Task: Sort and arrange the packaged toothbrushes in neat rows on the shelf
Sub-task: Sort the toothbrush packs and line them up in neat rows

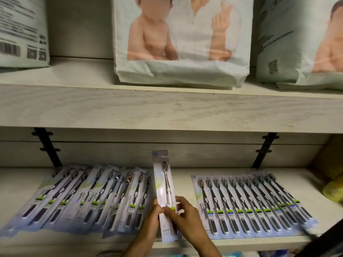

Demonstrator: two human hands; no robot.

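While the head view looks down at the shelf (pixel 182 184), one pack (pixel 163 182) is held up over its front edge, between a loose left row (pixel 89 197) and a neat right row (pixel 250 203). The pack looks light: thin card under slick, slightly bendy plastic, best pinched by its edges low down. The left grip (pixel 153 215) pinches its left edge. The right grip (pixel 182 213) curls round its right edge, thumb on the front.

The pale wood-grain shelf (pixel 185 175) carries 2 groups of toothbrush packs. Left of the fingers (pixel 181 200), which pinch the held pack (pixel 163 184), lies a loose, slanted heap (pixel 83 197). Right of them lies a neat overlapping row (pixel 250 204), and far right something yellow (pixel 332 190). Above the fingers, the upper shelf (pixel 167 106) bears 3 white bags (pixel 181 71).
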